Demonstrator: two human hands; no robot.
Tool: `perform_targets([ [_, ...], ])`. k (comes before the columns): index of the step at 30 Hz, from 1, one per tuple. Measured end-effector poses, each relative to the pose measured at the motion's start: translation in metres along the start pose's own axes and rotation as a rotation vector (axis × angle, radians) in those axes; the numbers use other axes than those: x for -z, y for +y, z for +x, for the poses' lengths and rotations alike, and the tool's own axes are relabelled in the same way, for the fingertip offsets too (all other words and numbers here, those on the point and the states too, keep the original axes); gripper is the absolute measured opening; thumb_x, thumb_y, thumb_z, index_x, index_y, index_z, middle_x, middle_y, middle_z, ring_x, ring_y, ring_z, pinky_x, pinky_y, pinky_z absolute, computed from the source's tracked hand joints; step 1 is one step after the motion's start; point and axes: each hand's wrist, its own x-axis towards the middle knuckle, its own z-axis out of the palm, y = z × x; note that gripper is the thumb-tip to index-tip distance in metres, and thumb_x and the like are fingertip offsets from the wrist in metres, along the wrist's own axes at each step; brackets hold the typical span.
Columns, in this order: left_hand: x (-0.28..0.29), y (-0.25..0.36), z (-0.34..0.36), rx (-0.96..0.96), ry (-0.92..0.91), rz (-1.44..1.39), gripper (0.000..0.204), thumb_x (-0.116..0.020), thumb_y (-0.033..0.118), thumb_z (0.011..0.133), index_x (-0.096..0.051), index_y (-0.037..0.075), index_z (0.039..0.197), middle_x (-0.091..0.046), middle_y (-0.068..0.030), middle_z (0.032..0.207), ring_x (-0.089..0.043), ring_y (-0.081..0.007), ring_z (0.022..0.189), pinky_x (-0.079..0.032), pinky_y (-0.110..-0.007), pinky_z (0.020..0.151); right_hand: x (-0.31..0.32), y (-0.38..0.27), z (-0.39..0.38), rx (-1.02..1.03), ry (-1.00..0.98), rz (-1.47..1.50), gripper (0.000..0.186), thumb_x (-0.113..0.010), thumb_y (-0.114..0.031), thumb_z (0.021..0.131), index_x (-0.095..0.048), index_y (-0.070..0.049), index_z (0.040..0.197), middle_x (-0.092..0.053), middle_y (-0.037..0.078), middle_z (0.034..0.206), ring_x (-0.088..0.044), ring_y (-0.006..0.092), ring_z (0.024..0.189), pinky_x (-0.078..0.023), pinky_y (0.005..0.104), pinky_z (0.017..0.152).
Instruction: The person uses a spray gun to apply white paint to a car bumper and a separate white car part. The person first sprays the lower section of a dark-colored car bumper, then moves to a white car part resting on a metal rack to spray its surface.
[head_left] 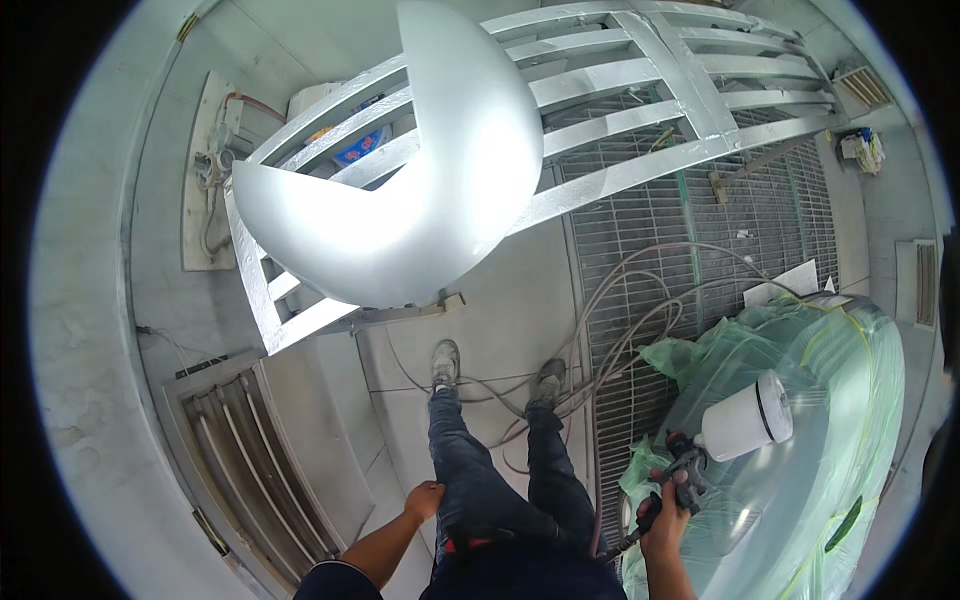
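My right hand is wrapped round the grip of a spray gun with a white cup on top. The gun is at the lower right, tilted, in front of a panel masked with green film. My left hand hangs beside my trouser leg, its fingers curled closed; whether anything is in them is hidden. Ahead of me, a large silver curved panel with a wedge-shaped opening rests on a silver slatted rack.
A hose lies in loops over the floor near my feet and across the metal floor grating. The green-filmed panel stands close on the right. A louvred vent is set low on the left, and wall fittings are behind the rack.
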Motion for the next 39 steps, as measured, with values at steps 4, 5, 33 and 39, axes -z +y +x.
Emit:
perform_targets([
  [4,0.023,0.037,-0.039,0.059,-0.009,-0.041,0.051,-0.050,0.048,0.089,-0.069,0.005,0.108,-0.068,-0.0188,0.111,-0.063,-0.0358,0.108,-0.049,-0.041,0.092,0.006,0.008,0.007,0.006,-0.010,0.015,0.028,-0.057,-0.030,0.100,-0.053,-0.007,0.116,-0.066,0.006,0.105,-0.052,0.0110,0.051,-0.041,0.0251,0.044],
  [5,0.026,0.040,-0.043,0.014,-0.015,-0.009,0.051,-0.051,0.048,0.089,-0.069,0.004,0.107,-0.068,-0.0191,0.110,-0.063,-0.0352,0.108,-0.049,-0.041,0.092,0.007,0.007,0.008,0.001,-0.017,0.016,0.029,-0.057,-0.030,0.100,-0.053,-0.007,0.116,-0.065,0.006,0.105,-0.052,0.0111,0.051,-0.042,0.0252,0.044],
  [33,0.031,0.016,-0.050,-0.249,-0.176,0.321,0.034,-0.043,0.027,0.087,-0.069,0.006,0.082,-0.069,-0.0164,0.091,-0.066,-0.0344,0.089,-0.051,-0.042,0.081,0.025,-0.018,0.038,-0.069,0.019,0.069,0.040,-0.059,-0.037,0.098,-0.049,-0.006,0.121,-0.064,0.008,0.109,-0.051,0.0128,0.047,-0.042,0.0262,0.042],
  [39,0.036,0.019,-0.054,-0.391,-0.196,0.535,0.020,-0.053,0.019,0.082,-0.070,0.007,0.083,-0.069,-0.0181,0.092,-0.066,-0.0370,0.090,-0.052,-0.043,0.081,0.018,-0.023,0.031,-0.076,0.016,0.077,0.033,-0.059,-0.031,0.098,-0.050,-0.008,0.120,-0.065,0.008,0.106,-0.051,0.0136,0.047,-0.042,0.0267,0.041],
])
